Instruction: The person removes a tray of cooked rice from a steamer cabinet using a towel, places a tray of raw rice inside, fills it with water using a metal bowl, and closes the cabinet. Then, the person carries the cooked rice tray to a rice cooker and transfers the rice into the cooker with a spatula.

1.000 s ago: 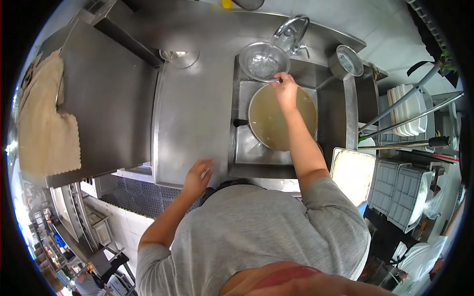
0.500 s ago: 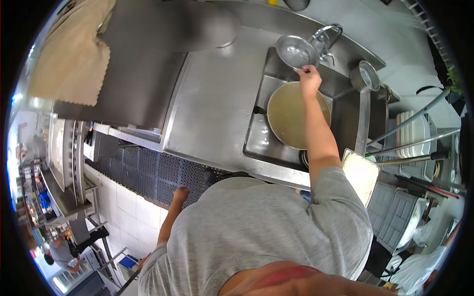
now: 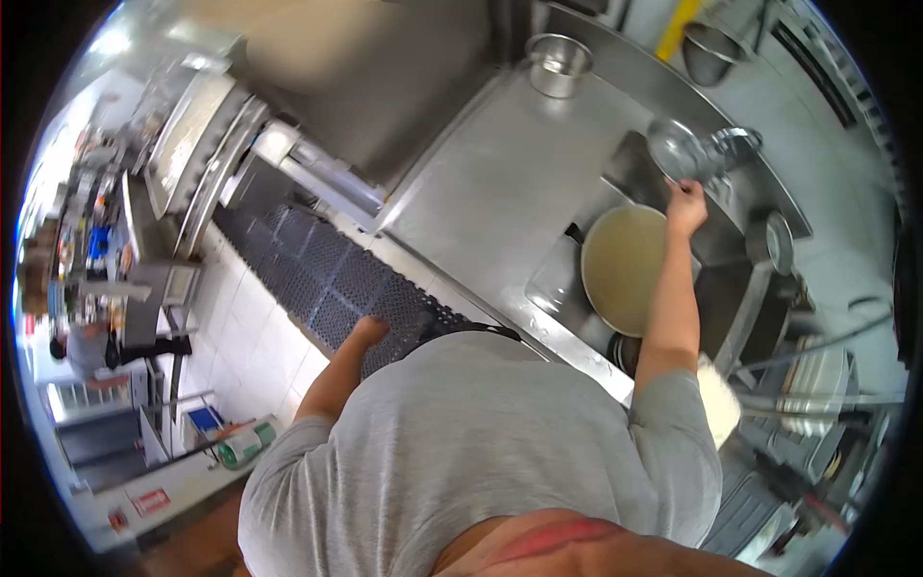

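My right hand (image 3: pixel 686 206) grips the rim of a metal bowl (image 3: pixel 676 149) beside the faucet (image 3: pixel 738 142) at the back of the sink. Below that hand, a large round pot (image 3: pixel 620 267) of cloudy yellowish liquid sits in the sink, its dark handle toward the counter. My left hand (image 3: pixel 370 330) hangs over the black floor mat, away from the counter; its fingers are too small and blurred to read. Whether water runs into the bowl cannot be made out.
A metal pot (image 3: pixel 559 65) stands at the counter's back. Another small pot (image 3: pixel 769 242) rests at the sink's right edge. A strainer (image 3: pixel 711 50) hangs on the wall. A perforated mat (image 3: pixel 317 279) covers the floor. Another person (image 3: pixel 87 348) stands far left.
The view has swung toward the left, showing more floor and the far kitchen. My left hand has moved off the counter's edge. My right hand still holds the bowl near the faucet.
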`<action>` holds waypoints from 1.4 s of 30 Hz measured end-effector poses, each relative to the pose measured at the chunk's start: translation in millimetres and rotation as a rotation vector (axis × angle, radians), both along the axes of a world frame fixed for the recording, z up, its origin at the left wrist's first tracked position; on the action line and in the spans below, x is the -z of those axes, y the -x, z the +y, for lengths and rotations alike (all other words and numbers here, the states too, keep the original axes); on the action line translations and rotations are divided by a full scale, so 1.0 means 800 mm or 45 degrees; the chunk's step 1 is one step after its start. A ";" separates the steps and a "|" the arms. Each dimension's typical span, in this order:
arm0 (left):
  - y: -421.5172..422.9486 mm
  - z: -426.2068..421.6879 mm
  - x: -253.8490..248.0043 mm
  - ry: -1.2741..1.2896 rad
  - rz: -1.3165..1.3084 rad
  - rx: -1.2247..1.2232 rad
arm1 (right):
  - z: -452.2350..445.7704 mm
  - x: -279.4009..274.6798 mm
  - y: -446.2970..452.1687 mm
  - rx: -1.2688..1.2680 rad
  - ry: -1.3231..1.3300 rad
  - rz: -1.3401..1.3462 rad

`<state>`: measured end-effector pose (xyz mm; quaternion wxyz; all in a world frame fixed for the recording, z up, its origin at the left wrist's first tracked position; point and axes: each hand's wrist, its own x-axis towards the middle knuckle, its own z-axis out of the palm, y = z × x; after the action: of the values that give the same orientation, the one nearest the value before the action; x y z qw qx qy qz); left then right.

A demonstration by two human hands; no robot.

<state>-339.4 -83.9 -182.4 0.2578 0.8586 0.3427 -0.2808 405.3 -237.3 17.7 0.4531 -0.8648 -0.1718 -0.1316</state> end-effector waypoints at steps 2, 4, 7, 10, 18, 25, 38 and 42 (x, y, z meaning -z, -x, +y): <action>-0.038 -0.016 -0.043 0.157 0.090 -0.485 | -0.003 -0.011 0.011 0.024 0.056 0.024; -0.059 -0.027 -0.079 0.074 0.121 -0.235 | -0.005 0.005 0.003 -0.027 0.062 -0.097; -0.029 -0.011 -0.043 -0.035 0.004 0.343 | -0.004 0.005 0.006 -0.023 0.027 -0.065; -0.021 -0.014 -0.032 -0.015 -0.189 0.184 | -0.006 -0.001 0.010 -0.013 -0.004 0.020; -0.053 -0.027 -0.058 0.161 -0.105 -0.444 | -0.012 -0.008 0.010 0.027 0.035 -0.028; -0.061 -0.026 -0.046 0.263 -0.075 -0.846 | -0.014 -0.006 0.006 0.054 -0.031 -0.096; -0.074 -0.025 -0.069 0.253 -0.069 -0.805 | -0.015 -0.006 0.006 0.034 -0.088 -0.114; -0.057 -0.024 -0.056 0.253 -0.028 -0.717 | -0.017 -0.001 0.011 0.071 -0.050 -0.211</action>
<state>-293.8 -103.1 -137.4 0.4121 0.7034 0.5353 -0.2211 396.3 -251.1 18.7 0.4503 -0.8464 -0.1820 -0.2184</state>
